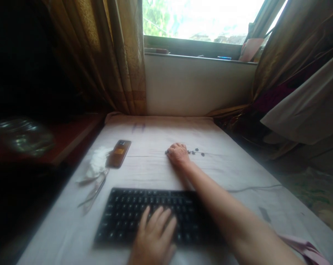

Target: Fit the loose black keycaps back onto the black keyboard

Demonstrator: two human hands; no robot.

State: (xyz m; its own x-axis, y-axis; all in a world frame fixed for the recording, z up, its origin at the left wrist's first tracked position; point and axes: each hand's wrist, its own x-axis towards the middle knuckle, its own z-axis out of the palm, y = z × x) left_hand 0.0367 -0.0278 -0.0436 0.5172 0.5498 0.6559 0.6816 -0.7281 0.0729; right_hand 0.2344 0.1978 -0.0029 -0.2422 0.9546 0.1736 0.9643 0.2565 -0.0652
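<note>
A black keyboard (122,213) lies near the front of the cloth-covered table. Over its middle rests my left hand (157,235), palm down, fingers apart, the tips on or just above the keys; it holds nothing. My right arm reaches across the keyboard's right part and hides some of it. Farther back, my right hand (179,154) is closed on the cloth with curled fingers. A small dark piece shows at its left edge, and several more small dark pieces (196,151) lie just right of it. Their kind is too small to make out; what the fingers enclose is hidden.
On the left of the table cloth (150,173) lie a brown phone (118,154), a crumpled white tissue-like thing (97,162) and blurred eyeglasses (93,195). A cable (254,188) runs to the right edge. A clear glass vessel (24,136) stands on a reddish surface at far left.
</note>
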